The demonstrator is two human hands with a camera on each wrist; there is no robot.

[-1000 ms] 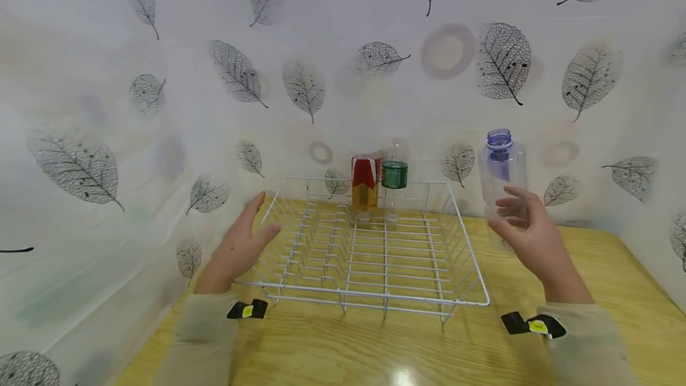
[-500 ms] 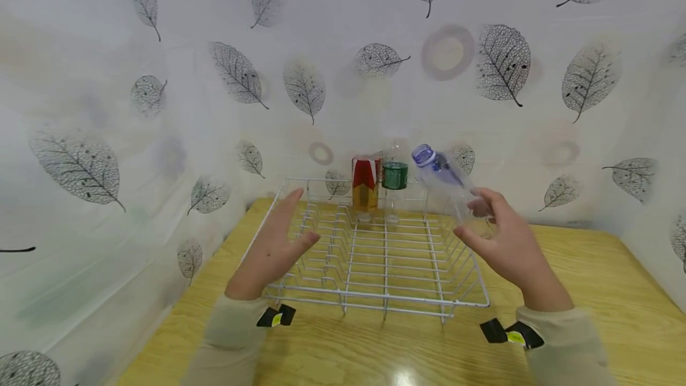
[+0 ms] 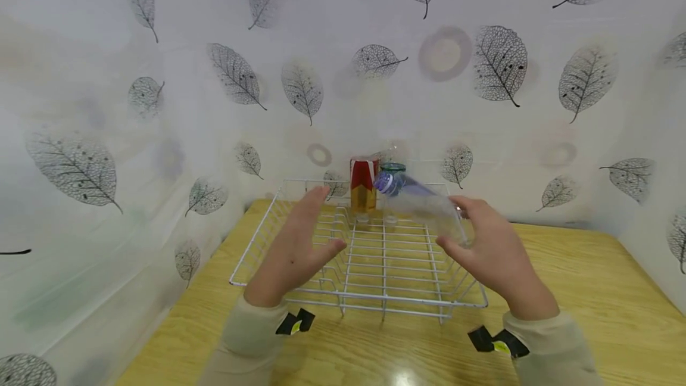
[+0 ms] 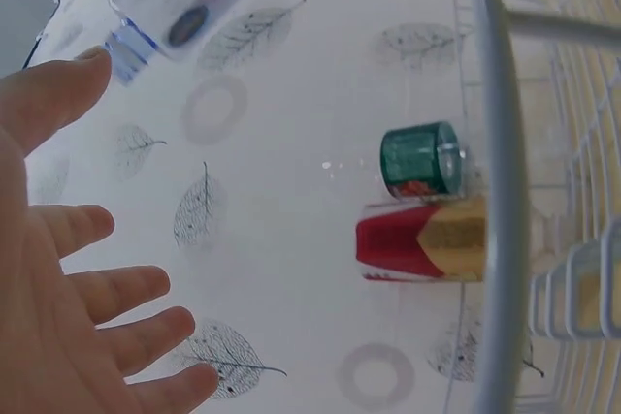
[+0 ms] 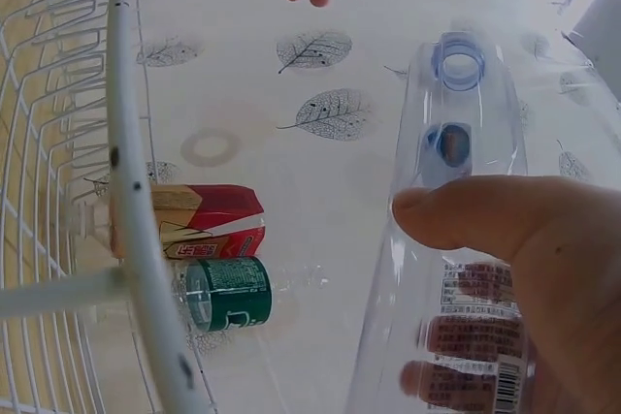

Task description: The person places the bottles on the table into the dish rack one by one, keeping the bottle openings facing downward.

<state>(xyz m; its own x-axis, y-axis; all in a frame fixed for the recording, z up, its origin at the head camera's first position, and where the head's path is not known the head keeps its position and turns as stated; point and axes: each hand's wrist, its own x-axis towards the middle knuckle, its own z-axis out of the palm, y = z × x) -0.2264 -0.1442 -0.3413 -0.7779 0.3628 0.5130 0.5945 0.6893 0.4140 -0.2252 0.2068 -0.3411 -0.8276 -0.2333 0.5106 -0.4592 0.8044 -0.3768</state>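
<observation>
My right hand (image 3: 493,249) grips a clear plastic bottle (image 3: 423,204) with a purple neck, tilted so its mouth points left, above the right part of a white wire dish rack (image 3: 412,301). In the right wrist view the thumb (image 5: 466,210) lies across the bottle, and a printed label with a barcode shows through it. My left hand (image 3: 295,246) is over the rack's left side, fingers spread and holding nothing. Its thumb looks close to the bottle's mouth in the left wrist view; whether they touch I cannot tell.
At the rack's back stand a red and gold container (image 3: 364,186) and a clear bottle with a green label (image 5: 228,293), partly hidden by the held bottle in the head view. A wooden table (image 3: 364,350) lies beneath; a leaf-patterned sheet (image 3: 343,106) hangs behind and at the sides.
My right hand has carried the bottle left over the rack, tipping it from upright to strongly tilted. The left hand has moved right, towards the bottle's mouth.
</observation>
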